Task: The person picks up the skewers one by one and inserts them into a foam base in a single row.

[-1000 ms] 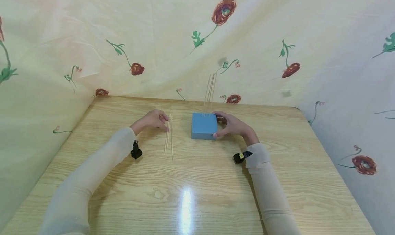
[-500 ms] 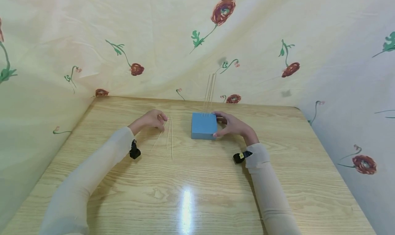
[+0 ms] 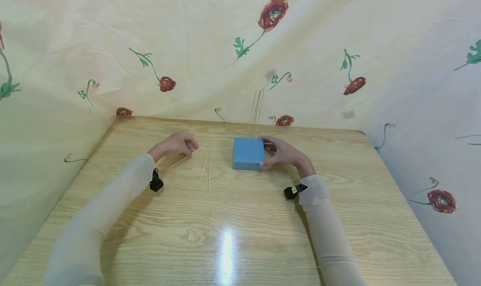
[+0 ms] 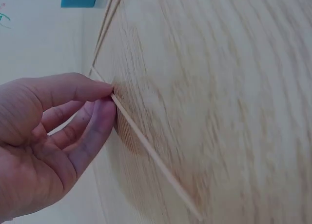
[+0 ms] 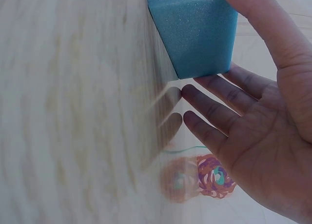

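— See any change left of centre?
— Yes: pinching one wooden stick in the left hand, slanted now, singled out from two loose sticks on the counter.
— And mid-frame?
— Still gripping the blue foam block, below upright sticks, with the right hand.

The pale wood-grain worktop carries a flat blue foam block close to the middle of its far edge and, between that block and the left edge, two thin wooden sticks pointing toward the far edge, their far ends closer together than their near ones.
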Demonstrator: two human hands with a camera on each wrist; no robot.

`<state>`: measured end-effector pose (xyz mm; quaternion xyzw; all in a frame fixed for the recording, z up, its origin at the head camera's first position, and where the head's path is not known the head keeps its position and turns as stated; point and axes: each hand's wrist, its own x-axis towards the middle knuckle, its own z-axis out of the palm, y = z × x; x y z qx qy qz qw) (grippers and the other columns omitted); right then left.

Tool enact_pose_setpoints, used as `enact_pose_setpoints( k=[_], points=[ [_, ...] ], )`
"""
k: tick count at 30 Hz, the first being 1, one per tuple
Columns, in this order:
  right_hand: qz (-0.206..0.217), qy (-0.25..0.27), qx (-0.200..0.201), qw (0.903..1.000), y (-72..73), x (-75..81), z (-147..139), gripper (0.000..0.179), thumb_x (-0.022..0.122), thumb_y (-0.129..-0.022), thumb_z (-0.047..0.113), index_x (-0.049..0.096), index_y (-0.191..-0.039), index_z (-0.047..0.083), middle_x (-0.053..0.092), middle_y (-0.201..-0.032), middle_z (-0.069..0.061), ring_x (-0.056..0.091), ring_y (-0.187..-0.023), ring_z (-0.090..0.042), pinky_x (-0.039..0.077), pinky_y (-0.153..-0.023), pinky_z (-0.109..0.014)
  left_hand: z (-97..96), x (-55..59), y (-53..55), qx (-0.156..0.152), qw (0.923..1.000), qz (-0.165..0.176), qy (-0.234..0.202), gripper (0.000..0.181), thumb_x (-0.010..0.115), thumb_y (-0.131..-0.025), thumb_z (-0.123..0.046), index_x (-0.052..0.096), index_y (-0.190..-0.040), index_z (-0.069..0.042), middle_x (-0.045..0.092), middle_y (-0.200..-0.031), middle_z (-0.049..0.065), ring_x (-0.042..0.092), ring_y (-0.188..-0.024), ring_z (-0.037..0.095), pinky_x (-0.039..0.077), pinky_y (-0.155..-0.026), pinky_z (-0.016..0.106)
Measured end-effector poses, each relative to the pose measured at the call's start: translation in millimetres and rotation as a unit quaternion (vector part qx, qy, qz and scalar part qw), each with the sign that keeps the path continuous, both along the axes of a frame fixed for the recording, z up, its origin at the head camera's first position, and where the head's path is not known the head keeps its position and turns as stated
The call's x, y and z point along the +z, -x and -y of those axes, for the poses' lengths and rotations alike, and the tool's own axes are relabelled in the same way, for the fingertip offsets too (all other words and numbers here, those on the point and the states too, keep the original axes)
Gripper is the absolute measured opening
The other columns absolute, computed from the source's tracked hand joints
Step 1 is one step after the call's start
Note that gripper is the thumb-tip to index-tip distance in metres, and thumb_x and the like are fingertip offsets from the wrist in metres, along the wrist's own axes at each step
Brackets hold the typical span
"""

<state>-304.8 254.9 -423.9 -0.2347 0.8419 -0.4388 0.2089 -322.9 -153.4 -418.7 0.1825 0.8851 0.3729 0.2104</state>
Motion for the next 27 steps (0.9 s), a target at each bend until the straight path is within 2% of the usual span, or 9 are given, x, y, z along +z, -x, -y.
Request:
enact_pose_setpoints(
  k=[6, 11, 17, 27],
  points=[
    [0.001, 0.002, -0.002, 1.0000, 1.0, -1.2, -0.2, 0.099, 0.086, -0.082, 0.011, 0.026, -0.160, 0.005, 0.028, -0.166, -0.018, 0.026, -0.153, -0.042, 0.024, -0.125, -0.059, 5.4, 2.1, 1.1, -0.022, 0.9997, -0.004, -0.009, 0.026, 0.069, -0.081, 0.007, 0.071, -0.107, 0.009, 0.069, -0.094, 0.016, 0.060, -0.080, 0.015, 0.054, -0.067, 0.023],
    [0.003, 0.001, -0.002, 1.0000, 0.6, -0.4, -0.4, 0.099, 0.086, -0.083, 0.012, 0.026, -0.160, 0.005, 0.028, -0.165, -0.019, 0.026, -0.153, -0.043, 0.025, -0.125, -0.060, 8.6, 1.3, 2.4, -0.018, 0.9997, 0.012, -0.008, 0.019, 0.069, -0.086, 0.005, 0.072, -0.105, 0.008, 0.070, -0.090, 0.013, 0.062, -0.073, 0.012, 0.057, -0.066, 0.025],
    [0.004, -0.001, -0.006, 1.0000, 1.4, 0.2, -0.6, 0.099, 0.086, -0.082, 0.012, 0.026, -0.160, 0.006, 0.028, -0.165, -0.019, 0.026, -0.153, -0.043, 0.025, -0.125, -0.059, 10.3, -1.1, 4.7, -0.009, 0.9997, 0.020, -0.005, 0.020, 0.070, -0.085, 0.004, 0.073, -0.104, 0.006, 0.072, -0.088, 0.011, 0.062, -0.069, 0.010, 0.057, -0.064, 0.022],
    [0.002, -0.002, -0.006, 1.0000, 1.6, 1.9, -0.2, 0.100, 0.088, -0.081, 0.012, 0.027, -0.160, 0.006, 0.029, -0.165, -0.019, 0.028, -0.152, -0.042, 0.026, -0.125, -0.058, 11.4, -7.4, 7.4, -0.013, 0.9997, 0.009, -0.020, 0.018, 0.071, -0.082, 0.003, 0.074, -0.100, 0.007, 0.073, -0.084, 0.013, 0.061, -0.064, 0.008, 0.055, -0.059, 0.021]
  ],
)
